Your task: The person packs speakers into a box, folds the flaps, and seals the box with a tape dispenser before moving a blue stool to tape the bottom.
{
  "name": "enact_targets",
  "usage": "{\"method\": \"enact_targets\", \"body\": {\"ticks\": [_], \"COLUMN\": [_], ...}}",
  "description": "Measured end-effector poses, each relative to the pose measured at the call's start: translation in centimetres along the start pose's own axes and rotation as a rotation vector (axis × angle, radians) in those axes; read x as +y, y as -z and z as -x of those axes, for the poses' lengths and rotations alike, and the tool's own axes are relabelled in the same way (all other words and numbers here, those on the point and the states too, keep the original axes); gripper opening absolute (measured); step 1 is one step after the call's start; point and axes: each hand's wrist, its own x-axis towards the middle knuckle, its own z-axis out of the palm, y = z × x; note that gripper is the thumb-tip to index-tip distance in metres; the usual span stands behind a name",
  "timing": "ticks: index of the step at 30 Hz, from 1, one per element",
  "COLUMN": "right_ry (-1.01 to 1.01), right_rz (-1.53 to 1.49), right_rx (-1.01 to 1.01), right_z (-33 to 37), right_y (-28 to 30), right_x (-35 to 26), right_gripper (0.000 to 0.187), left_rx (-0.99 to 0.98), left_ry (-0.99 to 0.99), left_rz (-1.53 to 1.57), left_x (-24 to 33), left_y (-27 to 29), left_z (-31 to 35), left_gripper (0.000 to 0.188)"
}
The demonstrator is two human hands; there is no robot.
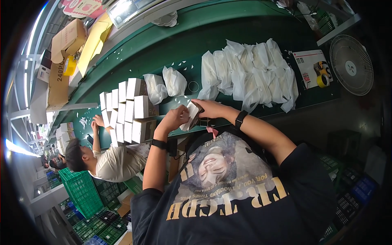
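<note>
- White rectangular box (191, 113): tilted, near view centre.
- Crinkled, translucent wrapped bundles (250, 75): at its two o'clock.
- Right hand (209, 108): clasping the box.
- Left hand (176, 117): fingers curled beside it; pinch cannot be determined.

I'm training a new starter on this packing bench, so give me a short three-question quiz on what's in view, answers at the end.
1. What is between the left hand and right hand? a) tape roll b) white box c) scissors
2. True or false: the round fan is to the right of the large group of wrapped packages.
3. How many wrapped packages lie between the stacked boxes and that large group?
Key: 1. b; 2. True; 3. Two.
</note>
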Motion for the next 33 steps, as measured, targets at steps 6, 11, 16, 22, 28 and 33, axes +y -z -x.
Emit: {"method": "enact_targets", "body": {"ticks": [6,11,16,22,28,33], "right_ry": [-0.14,0.138,0.201,0.275,0.339,0.257], "right_rz": [0.186,0.517,0.364,0.486,0.644,0.78], "right_rx": [-0.088,0.106,0.323,-0.039,-0.066,-0.068], "right_z": [-0.8,-0.9,2.1,3.9,3.5,3.9], "right_y": [1.7,2.3,1.0,0.7,-0.1,-0.6], "right_x": [-3.0,-3.7,-2.8,-3.5,-3.9,-4.4], "right_gripper": [0.08,0.07,0.052,0.026,0.027,0.026], "left_rx": [0.014,-0.014,0.061,0.024,0.042,0.046], "left_ry": [0.002,0.044,-0.015,0.01,-0.006,0.012], "left_rz": [-0.001,0.064,0.169,0.143,0.153,0.165], "left_x": [-0.4,-0.5,-2.3,-2.4,-2.6,-2.2], "left_y": [-0.2,0.3,-0.3,-0.2,-0.4,-0.2], "left_z": [0.2,0.4,0.7,0.5,0.7,0.7], "left_gripper": [0.023,0.025,0.031,0.032,0.033,0.034]}}
